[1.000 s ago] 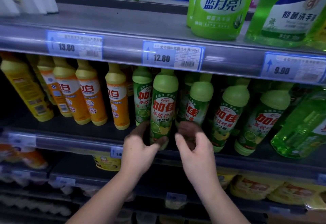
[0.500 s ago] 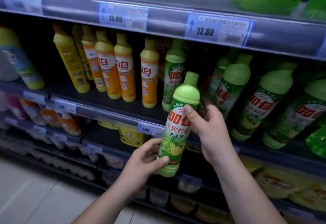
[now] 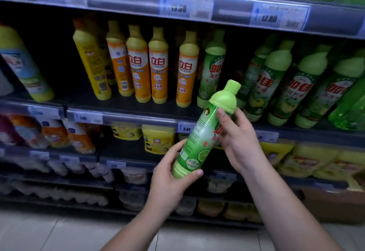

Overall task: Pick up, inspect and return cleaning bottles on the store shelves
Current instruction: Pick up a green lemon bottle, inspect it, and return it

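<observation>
**Shopper turns green detergent bottle to read its back label**

A person holds a green bottle (image 3: 205,132) clear of the shelves with both hands, tilted so its cap leans up and to the right. The left hand (image 3: 169,173) cups the base, thumb pressed across the front of the bottom rim and fingers curled behind; the right hand (image 3: 239,142) closes around the upper body, thumb pressing just under the cap shoulder. The two-point hold looks suited to rotating the bottle: the side with small print and a barcode faces the camera, while the red brand characters have swung round toward the right palm and are partly hidden. That suggests the inspection step is under way, with the return to the shelf yet to come.

Behind the bottle, the middle shelf (image 3: 138,110) carries a gap in the row of matching green bottles (image 3: 276,84), probably its slot. These show large red characters, too blurred to read with confidence. To their left stand orange bottles (image 3: 158,68) marked "立白". Price tags (image 3: 278,16) above read "12.80"; another beside it is smeared. A lower tag (image 3: 185,128) reads "3.80".
</observation>
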Available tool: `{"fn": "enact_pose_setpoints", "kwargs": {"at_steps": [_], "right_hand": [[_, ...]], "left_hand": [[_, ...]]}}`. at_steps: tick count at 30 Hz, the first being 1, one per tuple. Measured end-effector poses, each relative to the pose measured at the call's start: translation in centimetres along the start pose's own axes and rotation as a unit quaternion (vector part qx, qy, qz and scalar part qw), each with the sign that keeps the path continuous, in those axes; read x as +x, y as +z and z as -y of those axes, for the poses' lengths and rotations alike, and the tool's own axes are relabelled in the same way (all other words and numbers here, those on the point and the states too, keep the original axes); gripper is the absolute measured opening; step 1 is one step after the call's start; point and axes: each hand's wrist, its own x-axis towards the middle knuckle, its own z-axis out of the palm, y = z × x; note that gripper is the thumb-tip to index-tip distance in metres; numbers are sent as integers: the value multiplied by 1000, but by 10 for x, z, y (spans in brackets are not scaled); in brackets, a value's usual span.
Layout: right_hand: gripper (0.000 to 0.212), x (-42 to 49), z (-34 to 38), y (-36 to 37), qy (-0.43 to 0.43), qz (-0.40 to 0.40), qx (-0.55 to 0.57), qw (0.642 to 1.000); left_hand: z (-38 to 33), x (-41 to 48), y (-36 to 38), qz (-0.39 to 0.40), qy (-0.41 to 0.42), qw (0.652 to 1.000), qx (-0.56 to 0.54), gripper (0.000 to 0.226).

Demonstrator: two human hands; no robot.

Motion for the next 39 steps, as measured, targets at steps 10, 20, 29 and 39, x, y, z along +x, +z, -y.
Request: {"fn": "enact_pose_setpoints", "kwargs": {"at_steps": [10,20,29,39], "right_hand": [[47,-33,-10,32,44,34,149,987],[73,-57,11,41,-51,134,-22,989],[64,-77,19,39,-91,221,-110,965],[54,-42,19,22,-31,-54,121,991]], "left_hand": [[-9,-46,-39,-54,62,996,37,67],[0,-34,-62,139,-187,922,-309,58],[7,-7,-57,143,-171,936,-272,63],[-12,-15,-49,53,18,998,-28,62]]}}
